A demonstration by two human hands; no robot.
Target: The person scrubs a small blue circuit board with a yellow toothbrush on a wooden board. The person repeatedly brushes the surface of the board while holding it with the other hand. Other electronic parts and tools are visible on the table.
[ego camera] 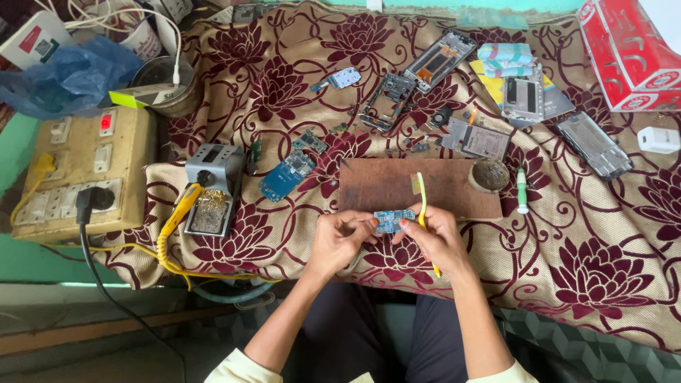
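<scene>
Both forearms are raised from the lap, hands brought together above the bench edge. A small blue circuit board (394,220) is pinched between the curled left hand (339,241) and right hand (434,237), just before the wooden board (397,188). A yellow toothbrush (423,213) is gripped in the right hand.

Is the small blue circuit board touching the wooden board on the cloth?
Cannot tell. In the head view, both hands hold the small blue circuit board just at the wooden board's near edge, overlapping it, so any gap is hidden.
</scene>
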